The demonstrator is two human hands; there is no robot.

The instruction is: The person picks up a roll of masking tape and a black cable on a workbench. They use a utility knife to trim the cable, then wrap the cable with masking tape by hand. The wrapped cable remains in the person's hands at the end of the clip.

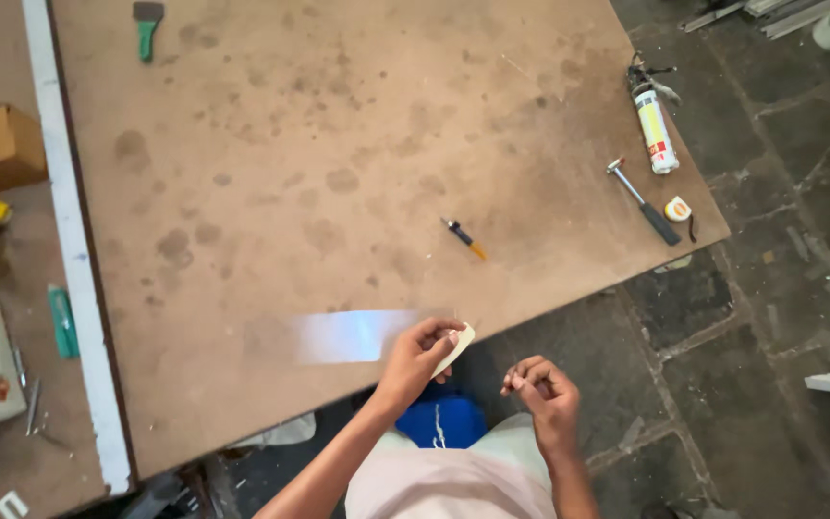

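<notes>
My left hand [422, 354] pinches a small, flat, cream-coloured roll of tape [457, 346] between thumb and fingers, just past the near edge of the stained brown board [338, 163]. From it a glossy, translucent tape strip [353, 336] stretches toward nine o'clock, lying flat and bluish on the rough wood. My right hand [540, 383] hangs at three o'clock of the left, off the board, fingers loosely curled inward, holding nothing I can make out. Toward twelve o'clock lies a slim black-and-orange pen [464, 237]. At two o'clock rest a metal hammer [644, 201], a round tape measure [678, 209] and a cylindrical sealant tube [655, 128].
</notes>
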